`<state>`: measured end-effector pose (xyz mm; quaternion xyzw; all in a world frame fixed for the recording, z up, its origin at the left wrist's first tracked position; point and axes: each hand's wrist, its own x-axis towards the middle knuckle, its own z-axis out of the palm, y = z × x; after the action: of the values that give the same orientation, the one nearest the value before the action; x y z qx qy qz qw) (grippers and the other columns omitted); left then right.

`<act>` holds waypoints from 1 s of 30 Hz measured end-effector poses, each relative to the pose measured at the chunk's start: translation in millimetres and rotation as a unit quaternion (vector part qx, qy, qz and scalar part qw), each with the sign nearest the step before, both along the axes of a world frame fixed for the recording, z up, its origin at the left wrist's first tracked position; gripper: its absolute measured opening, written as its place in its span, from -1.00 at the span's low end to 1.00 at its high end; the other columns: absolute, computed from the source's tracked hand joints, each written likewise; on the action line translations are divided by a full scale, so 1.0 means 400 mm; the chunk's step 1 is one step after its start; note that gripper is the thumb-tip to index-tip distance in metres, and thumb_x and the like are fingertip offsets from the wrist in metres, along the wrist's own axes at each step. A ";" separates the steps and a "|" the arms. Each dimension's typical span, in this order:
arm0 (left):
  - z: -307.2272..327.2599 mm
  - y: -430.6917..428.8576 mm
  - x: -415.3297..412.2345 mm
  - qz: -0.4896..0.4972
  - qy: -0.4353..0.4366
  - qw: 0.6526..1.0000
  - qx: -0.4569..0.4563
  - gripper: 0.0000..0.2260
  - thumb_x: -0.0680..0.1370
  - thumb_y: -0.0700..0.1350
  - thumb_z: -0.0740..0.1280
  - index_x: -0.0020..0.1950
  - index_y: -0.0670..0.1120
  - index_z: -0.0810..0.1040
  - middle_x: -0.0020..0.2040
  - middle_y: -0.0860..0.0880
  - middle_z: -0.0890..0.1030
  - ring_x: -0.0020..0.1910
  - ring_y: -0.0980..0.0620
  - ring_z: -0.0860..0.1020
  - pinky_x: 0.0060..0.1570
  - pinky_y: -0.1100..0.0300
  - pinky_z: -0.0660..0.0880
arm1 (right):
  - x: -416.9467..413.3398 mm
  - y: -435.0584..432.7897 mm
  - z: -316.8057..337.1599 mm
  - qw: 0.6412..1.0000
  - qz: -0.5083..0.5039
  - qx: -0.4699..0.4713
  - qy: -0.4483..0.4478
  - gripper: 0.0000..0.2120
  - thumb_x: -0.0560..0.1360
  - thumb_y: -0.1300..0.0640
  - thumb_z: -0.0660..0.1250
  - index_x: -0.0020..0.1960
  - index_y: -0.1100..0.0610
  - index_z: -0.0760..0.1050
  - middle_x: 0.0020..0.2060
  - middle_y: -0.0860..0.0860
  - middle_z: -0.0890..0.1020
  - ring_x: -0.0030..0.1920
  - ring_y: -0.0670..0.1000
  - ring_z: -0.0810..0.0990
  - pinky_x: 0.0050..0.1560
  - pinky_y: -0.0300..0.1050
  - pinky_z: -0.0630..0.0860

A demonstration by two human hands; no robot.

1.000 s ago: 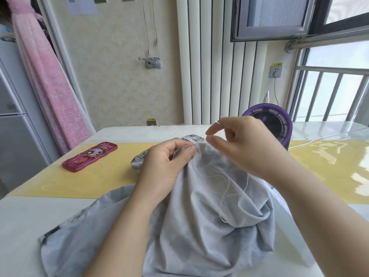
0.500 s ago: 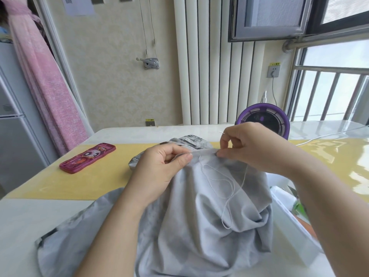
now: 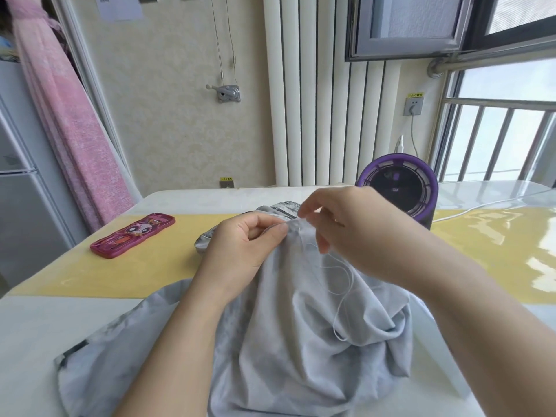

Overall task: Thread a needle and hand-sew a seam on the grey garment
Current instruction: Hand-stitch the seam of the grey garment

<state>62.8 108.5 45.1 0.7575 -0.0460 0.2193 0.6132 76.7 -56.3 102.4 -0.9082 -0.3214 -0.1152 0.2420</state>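
the right hand (image 3: 358,236) has come down from above the fold to the top edge of the grey garment (image 3: 301,326) and slid left, so its fingers (image 3: 313,203) now sit just beside the left hand (image 3: 240,248) thumb. the needle tip that stuck up past those fingers is now hidden.

Bare bench (image 3: 36,341) front-left, wide passage; yellow mat strip free between pink case (image 3: 132,236) and grey garment (image 3: 285,341); garment heaps mid-bench, blocks the centre; left hand (image 3: 240,251) and right hand (image 3: 355,233) both pinch its top fold, close together; loose thread (image 3: 343,284) loops below right hand; purple round device (image 3: 397,188) just behind right hand; white cable (image 3: 481,206) crosses far-right bench
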 end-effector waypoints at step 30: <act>0.005 -0.021 -0.008 0.002 0.013 0.999 -0.031 -0.90 0.50 -0.23 0.38 -0.19 -0.06 0.61 -0.28 0.09 0.67 -0.22 0.22 0.58 -0.08 0.39 0.47 | 0.019 0.000 -0.028 0.999 0.018 -0.018 0.029 -0.90 0.52 0.16 0.14 -0.04 -0.02 0.29 -0.31 -0.04 0.59 -0.30 -0.01 0.57 -0.18 0.00 0.53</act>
<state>59.6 100.1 47.0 0.7408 -0.0300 0.2119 0.6367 84.1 -56.3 91.0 -0.9093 -0.3326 -0.0788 0.2373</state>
